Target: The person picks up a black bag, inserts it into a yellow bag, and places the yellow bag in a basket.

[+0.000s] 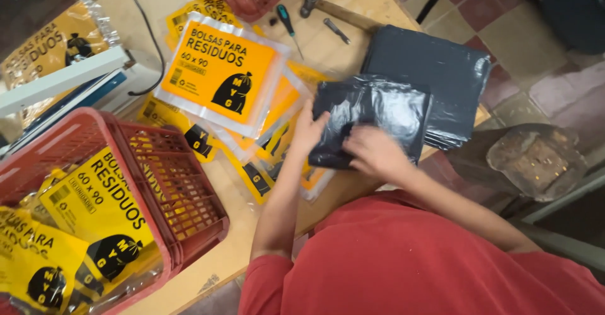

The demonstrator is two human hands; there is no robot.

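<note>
While both hands work: the folded black bag bundle [372,116] lies at centre frame, partly on the table's edge and partly over some orange printed packets [220,75].
Left hand [309,129]: spread flat, bracing the bundle's left edge, gripping nothing.
Right hand [375,151]: laid on the bundle's lower part with fingers bent; whether it pinches the film cannot be told.
Step in hand: by the look of it, flattening or squaring the fold.
Next move calls for: probably even pressure, as the glossy film looks slippery.
Surface: pale wooden table [252,239], crowded; black bag stack [441,69] just right of the bundle, hammer [334,9] and screwdriver [288,25] at top, red crate [183,189] of packets at lower left.
Room: worn tiled floor [535,44] at upper right.
</note>
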